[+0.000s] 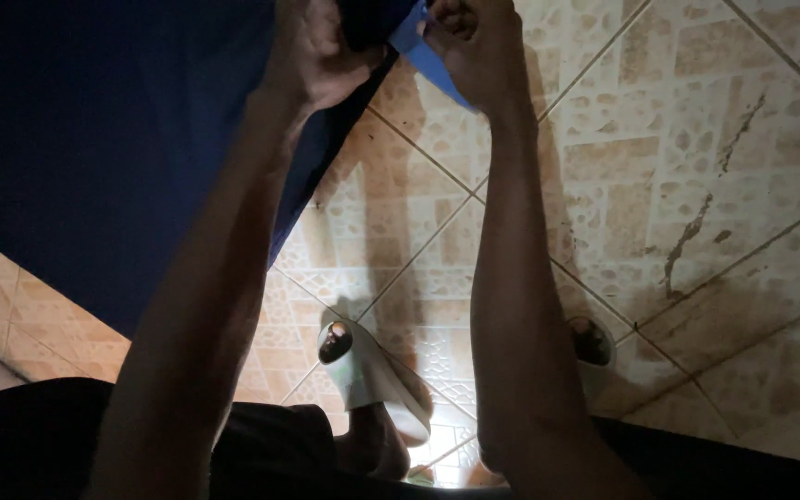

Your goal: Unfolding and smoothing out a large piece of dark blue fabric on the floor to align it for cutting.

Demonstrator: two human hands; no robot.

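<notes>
Head view, looking down along both forearms toward a tiled floor (696,139). At far left, a large dark blue cloth (94,139) fills the upper left of the field and hangs from the hands down to a slanted lower edge above the floor tiles. The left hand (321,51) is clenched on the cloth's upper edge, fingers folded over the fabric, the dark material bunched just beside the knuckles. Immediately to the right, the right hand (474,46) is also clenched, pinching a lighter blue strip (423,56) of the same cloth, apparently a hem or turned-over underside; this strip runs diagonally from the top of the frame down to the right, passing under the heel of the hand. The two hands stand near each other, with the grasped edge stretched between them. The bulk of the cloth thus lies to the left of and below both hands, its long fall directed downward and leftward; the left hand is nearer the main body of fabric, the right hand nearer the free corner. Below, between the forearms, a pale slipper (372,370) on the left foot rests on the floor; a second slipper (594,347) shows partly behind the right forearm. Dark stains mark the tiles at right.
</notes>
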